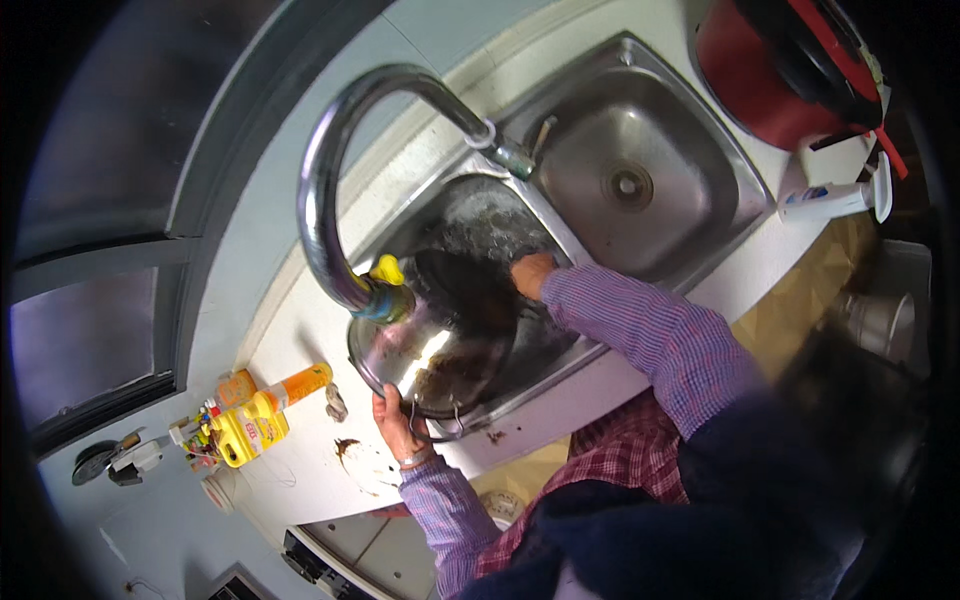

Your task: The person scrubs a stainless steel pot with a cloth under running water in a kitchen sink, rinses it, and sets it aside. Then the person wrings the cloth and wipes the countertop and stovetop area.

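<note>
My left hand [401, 427] grips the rim of a round metal pan [442, 364] beside its wire handle. The pan, stained brown and black, is tilted over the left sink basin [487, 401], under the yellow valve of the curved faucet [319, 187]. My right hand [534, 276] reaches into that basin, to the right of the pan. Its fingers are hidden, so what it touches cannot be seen. Foamy, dark water [491, 217] lies in the basin.
The right sink basin [652, 150] holds its drain. A red pot [780, 82] and a white spray bottle [832, 201] stand right of it. Left on the counter [307, 450] are a yellow jug [251, 431], an orange bottle [296, 388] and dark stains.
</note>
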`<act>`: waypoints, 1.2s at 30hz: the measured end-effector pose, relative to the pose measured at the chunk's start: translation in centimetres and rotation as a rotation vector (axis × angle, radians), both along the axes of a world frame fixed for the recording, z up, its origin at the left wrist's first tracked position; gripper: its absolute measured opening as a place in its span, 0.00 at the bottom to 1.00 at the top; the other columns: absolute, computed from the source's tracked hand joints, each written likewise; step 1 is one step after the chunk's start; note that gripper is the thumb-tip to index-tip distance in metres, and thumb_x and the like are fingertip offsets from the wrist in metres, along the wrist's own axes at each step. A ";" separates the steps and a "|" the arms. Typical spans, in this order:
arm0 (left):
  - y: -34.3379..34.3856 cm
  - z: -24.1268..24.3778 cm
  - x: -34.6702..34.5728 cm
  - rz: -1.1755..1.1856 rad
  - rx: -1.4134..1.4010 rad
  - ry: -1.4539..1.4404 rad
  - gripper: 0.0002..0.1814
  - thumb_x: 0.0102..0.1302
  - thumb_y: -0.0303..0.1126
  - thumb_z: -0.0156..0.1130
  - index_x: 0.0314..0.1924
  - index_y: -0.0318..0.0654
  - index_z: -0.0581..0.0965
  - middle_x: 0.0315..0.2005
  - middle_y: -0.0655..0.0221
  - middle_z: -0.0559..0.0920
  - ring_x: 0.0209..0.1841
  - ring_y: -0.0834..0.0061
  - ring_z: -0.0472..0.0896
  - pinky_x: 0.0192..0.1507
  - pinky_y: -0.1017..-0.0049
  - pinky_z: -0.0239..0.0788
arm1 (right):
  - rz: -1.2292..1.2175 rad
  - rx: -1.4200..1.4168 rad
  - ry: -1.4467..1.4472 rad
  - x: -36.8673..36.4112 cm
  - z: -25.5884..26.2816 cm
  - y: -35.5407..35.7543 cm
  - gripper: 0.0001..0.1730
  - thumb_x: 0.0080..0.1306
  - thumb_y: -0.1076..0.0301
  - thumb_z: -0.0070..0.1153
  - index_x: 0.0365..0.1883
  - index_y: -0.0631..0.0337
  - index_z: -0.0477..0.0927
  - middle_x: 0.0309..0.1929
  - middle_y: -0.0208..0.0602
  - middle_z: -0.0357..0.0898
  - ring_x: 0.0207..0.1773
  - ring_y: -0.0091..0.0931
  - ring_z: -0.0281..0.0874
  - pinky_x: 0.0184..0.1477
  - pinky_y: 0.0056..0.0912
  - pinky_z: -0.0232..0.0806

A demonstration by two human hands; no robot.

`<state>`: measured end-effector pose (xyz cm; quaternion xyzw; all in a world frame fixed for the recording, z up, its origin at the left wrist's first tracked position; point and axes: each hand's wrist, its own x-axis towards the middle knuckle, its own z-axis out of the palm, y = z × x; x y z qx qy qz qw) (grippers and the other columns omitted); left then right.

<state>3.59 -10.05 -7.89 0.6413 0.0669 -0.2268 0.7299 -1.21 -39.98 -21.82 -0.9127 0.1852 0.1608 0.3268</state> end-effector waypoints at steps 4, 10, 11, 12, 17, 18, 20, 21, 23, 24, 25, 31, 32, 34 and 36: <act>0.0 2.0 -0.3 0.077 -0.074 -0.007 0.14 0.71 0.32 0.57 0.54 0.35 0.75 0.48 0.62 0.82 0.48 0.68 0.81 0.49 0.67 0.76 | -0.164 0.047 -0.328 0.1 0.9 -2.7 0.16 0.68 0.60 0.45 0.46 0.61 0.76 0.37 0.49 0.83 0.39 0.48 0.81 0.39 0.53 0.72; -0.6 3.9 -0.5 -0.016 -0.009 -0.089 0.13 0.73 0.31 0.54 0.54 0.35 0.75 0.45 0.66 0.82 0.42 0.71 0.81 0.44 0.70 0.76 | 0.345 -0.362 -0.135 0.0 6.1 -3.3 0.13 0.62 0.65 0.50 0.43 0.60 0.74 0.37 0.43 0.80 0.34 0.38 0.83 0.35 0.52 0.72; -0.6 3.8 -0.4 0.039 0.030 -0.055 0.13 0.73 0.32 0.54 0.54 0.35 0.75 0.45 0.66 0.82 0.42 0.70 0.81 0.44 0.70 0.77 | 0.213 -0.316 -0.131 -0.8 6.6 -3.6 0.13 0.63 0.64 0.50 0.44 0.59 0.74 0.39 0.44 0.79 0.37 0.40 0.82 0.37 0.52 0.72; -0.4 3.8 -0.5 0.057 0.036 -0.041 0.14 0.72 0.32 0.55 0.54 0.35 0.75 0.45 0.65 0.82 0.42 0.70 0.81 0.44 0.70 0.77 | 0.076 -0.224 -0.308 -1.6 6.8 -4.6 0.14 0.63 0.62 0.51 0.45 0.58 0.75 0.41 0.44 0.79 0.40 0.41 0.81 0.40 0.50 0.72; 0.1 3.5 -0.4 -0.002 -0.046 -0.052 0.14 0.71 0.32 0.56 0.54 0.36 0.76 0.46 0.64 0.83 0.45 0.68 0.82 0.47 0.68 0.78 | -0.286 -0.042 -0.595 -8.7 6.8 -13.0 0.19 0.65 0.55 0.53 0.50 0.56 0.73 0.45 0.46 0.78 0.48 0.41 0.78 0.46 0.47 0.70; 0.3 3.5 -0.4 0.052 -0.004 -0.028 0.14 0.71 0.32 0.57 0.54 0.36 0.76 0.46 0.64 0.83 0.45 0.68 0.82 0.48 0.68 0.78 | -0.348 -0.064 -0.598 -9.7 6.7 -14.9 0.20 0.65 0.54 0.54 0.50 0.56 0.73 0.46 0.46 0.77 0.50 0.40 0.78 0.47 0.47 0.70; 0.4 3.7 -0.2 0.050 -0.039 -0.018 0.14 0.71 0.32 0.57 0.54 0.36 0.76 0.46 0.63 0.83 0.45 0.68 0.82 0.48 0.68 0.77 | -0.474 -0.185 -0.266 -11.4 6.7 -17.3 0.20 0.63 0.56 0.55 0.49 0.58 0.74 0.46 0.48 0.78 0.51 0.41 0.77 0.48 0.45 0.69; 0.4 3.8 -0.2 0.060 0.007 -0.017 0.14 0.72 0.32 0.56 0.55 0.37 0.75 0.47 0.63 0.82 0.46 0.68 0.82 0.49 0.68 0.77 | -0.430 -0.294 -0.330 -11.9 6.8 -17.6 0.19 0.63 0.57 0.55 0.48 0.58 0.74 0.45 0.48 0.78 0.51 0.41 0.77 0.48 0.46 0.69; 0.2 4.2 -0.2 0.002 -0.005 -0.040 0.15 0.72 0.32 0.54 0.57 0.38 0.75 0.50 0.64 0.81 0.49 0.68 0.81 0.51 0.68 0.75 | -0.454 -0.498 -0.232 -11.3 7.1 -16.1 0.17 0.63 0.60 0.55 0.46 0.59 0.74 0.45 0.48 0.78 0.50 0.43 0.78 0.47 0.46 0.70; 0.1 4.4 -0.2 0.018 -0.006 -0.043 0.13 0.71 0.32 0.57 0.52 0.36 0.76 0.45 0.65 0.83 0.44 0.70 0.82 0.48 0.69 0.77 | -0.265 -0.430 -0.375 -10.9 7.4 -15.0 0.16 0.63 0.62 0.55 0.46 0.59 0.75 0.46 0.47 0.78 0.51 0.43 0.77 0.47 0.47 0.70; -0.1 4.6 -0.3 0.036 0.030 -0.045 0.13 0.71 0.32 0.57 0.52 0.36 0.76 0.45 0.65 0.83 0.44 0.70 0.82 0.47 0.70 0.77 | -0.111 -0.359 -0.513 -10.4 7.3 -13.2 0.15 0.64 0.63 0.54 0.46 0.59 0.75 0.47 0.46 0.78 0.53 0.44 0.77 0.48 0.48 0.70; -0.7 5.1 -0.4 0.005 0.021 -0.084 0.13 0.71 0.32 0.58 0.52 0.35 0.76 0.44 0.64 0.83 0.44 0.72 0.82 0.46 0.71 0.77 | 0.288 -0.253 0.157 -2.9 -0.2 2.6 0.31 0.69 0.55 0.46 0.70 0.46 0.62 0.73 0.44 0.55 0.74 0.44 0.53 0.60 0.67 0.60; -0.6 5.2 -0.4 -0.004 0.034 -0.099 0.15 0.70 0.33 0.58 0.53 0.35 0.75 0.45 0.64 0.83 0.44 0.71 0.82 0.47 0.70 0.76 | 0.300 -0.200 0.225 -2.5 -2.5 4.4 0.32 0.70 0.51 0.41 0.72 0.44 0.58 0.75 0.39 0.51 0.75 0.45 0.50 0.60 0.72 0.56; -0.3 5.3 -0.5 0.026 0.048 -0.089 0.16 0.71 0.34 0.57 0.55 0.35 0.74 0.48 0.64 0.82 0.47 0.69 0.81 0.50 0.69 0.75 | 0.342 -0.090 0.438 -1.9 -6.0 7.1 0.35 0.72 0.43 0.31 0.76 0.38 0.50 0.78 0.29 0.44 0.77 0.46 0.43 0.60 0.82 0.47; 0.3 5.4 -0.7 -0.006 0.007 -0.070 0.17 0.72 0.33 0.55 0.58 0.36 0.73 0.51 0.64 0.80 0.50 0.68 0.80 0.53 0.67 0.74 | 0.399 -0.100 0.401 -1.5 -7.6 6.6 0.27 0.71 0.51 0.40 0.67 0.43 0.67 0.70 0.34 0.61 0.72 0.43 0.56 0.60 0.74 0.56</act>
